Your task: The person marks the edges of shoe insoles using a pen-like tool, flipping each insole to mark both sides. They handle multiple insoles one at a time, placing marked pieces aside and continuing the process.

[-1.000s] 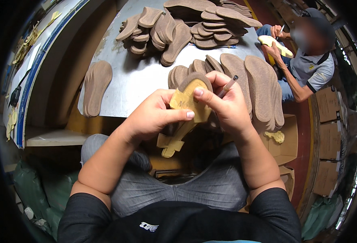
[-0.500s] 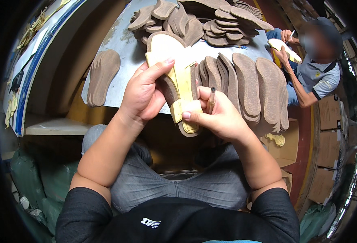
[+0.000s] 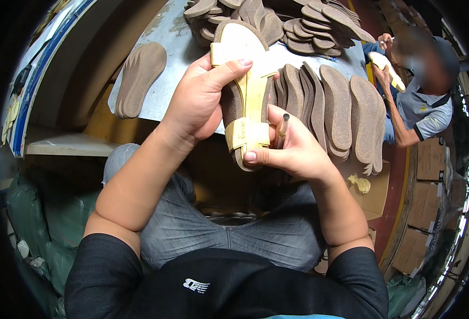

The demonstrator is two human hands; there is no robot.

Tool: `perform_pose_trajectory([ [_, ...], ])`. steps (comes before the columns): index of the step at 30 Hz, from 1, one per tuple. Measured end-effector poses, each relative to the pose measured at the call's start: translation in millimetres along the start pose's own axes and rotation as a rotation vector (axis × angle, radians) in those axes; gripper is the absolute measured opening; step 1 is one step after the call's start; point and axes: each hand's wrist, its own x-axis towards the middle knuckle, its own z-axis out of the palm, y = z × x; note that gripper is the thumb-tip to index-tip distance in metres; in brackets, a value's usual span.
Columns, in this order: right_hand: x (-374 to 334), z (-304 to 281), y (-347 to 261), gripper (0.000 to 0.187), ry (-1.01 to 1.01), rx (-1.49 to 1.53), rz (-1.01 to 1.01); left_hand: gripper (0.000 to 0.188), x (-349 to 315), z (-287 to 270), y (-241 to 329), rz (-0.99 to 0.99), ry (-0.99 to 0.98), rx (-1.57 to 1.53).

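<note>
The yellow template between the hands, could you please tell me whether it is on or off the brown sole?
On: the yellow template lies over the brown sole, whose edge shows around its far end and beside its narrow middle.

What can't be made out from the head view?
Head view throughout:
Underside of the brown sole: turned from camera.
Left hand: fingers mostly behind the sole.
Lower end of the pen: covered by right hand.
Marks on the yellow template: too small.
Far soles: some cut off by upper edge.

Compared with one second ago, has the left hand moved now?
Yes: the left hand has moved forward, farther over the table, judged against the table's near edge.
</note>
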Motion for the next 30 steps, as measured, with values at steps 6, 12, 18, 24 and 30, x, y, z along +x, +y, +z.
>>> perform_pose_trajectory([
  [6,-0.8,-4.8,-7.7,0.067,-0.055,0.090,0.029,0.026,1.5,-4.2,3.0,0.030,-0.010,0.039],
  [12,4.4,-3.1,4.5,0.070,-0.022,0.108,0.072,0.026,4.6,-7.5,1.3,0.033,-0.008,0.045],
  [18,5.0,0.7,9.8,0.066,0.010,0.046,0.017,0.033,5.2,-6.8,5.5,0.035,-0.112,0.007],
  [24,1.6,-11.5,1.2,0.038,0.250,-0.204,-0.197,0.039,-3.3,5.3,18.4,-0.076,-0.189,0.015],
  [30,-9.7,-25.9,-22.1,0.028,0.497,-0.062,-0.397,0.045,-12.9,12.0,8.8,-0.314,-0.408,0.296],
])
